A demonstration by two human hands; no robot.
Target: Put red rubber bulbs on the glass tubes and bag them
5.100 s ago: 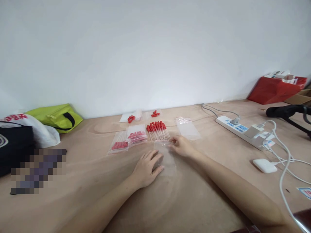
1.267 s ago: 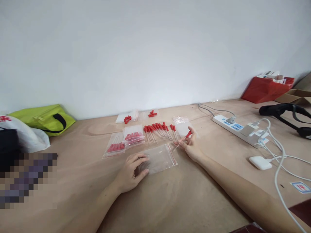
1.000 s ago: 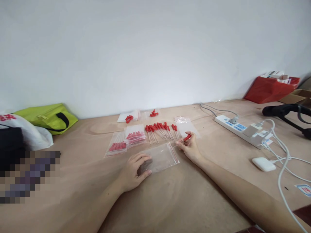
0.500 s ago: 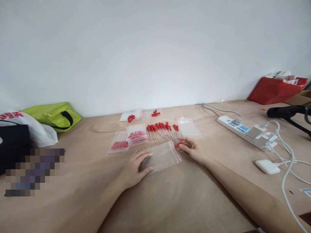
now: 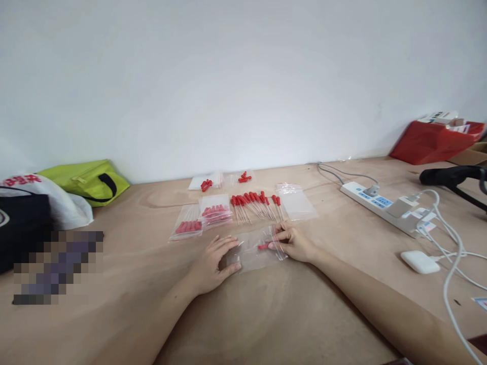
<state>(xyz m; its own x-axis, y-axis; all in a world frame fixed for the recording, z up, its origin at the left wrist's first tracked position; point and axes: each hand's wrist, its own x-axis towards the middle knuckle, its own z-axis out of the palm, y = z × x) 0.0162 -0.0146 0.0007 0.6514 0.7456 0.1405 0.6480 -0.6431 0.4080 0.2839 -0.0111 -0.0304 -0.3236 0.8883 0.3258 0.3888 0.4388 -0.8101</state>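
A clear zip-lock bag [image 5: 249,253] lies flat in front of me, its zip edge toward the right. My left hand [image 5: 215,266] grips the bag's left side, thumb below and fingers above. My right hand [image 5: 292,243] is at the bag's mouth, its fingertips partly inside, pinching a red rubber dropper bulb [image 5: 262,247] that shows through the film. Whether a glass tube is attached to it cannot be made out. Just beyond, several droppers with red bulbs [image 5: 251,197] and thin clear tubes lie in a row.
Filled bags of red bulbs [image 5: 189,226] lie at the left. Loose red bulbs [image 5: 206,185] rest on bags near the wall. Another clear bag [image 5: 299,203] lies behind my right hand. A power strip [image 5: 380,208] with white cables stands right; a green bag [image 5: 85,182] sits far left.
My right hand has moved left and toward me, carrying the red bulb from beside the bag's zip edge into its mouth. My left hand stays on the bag.
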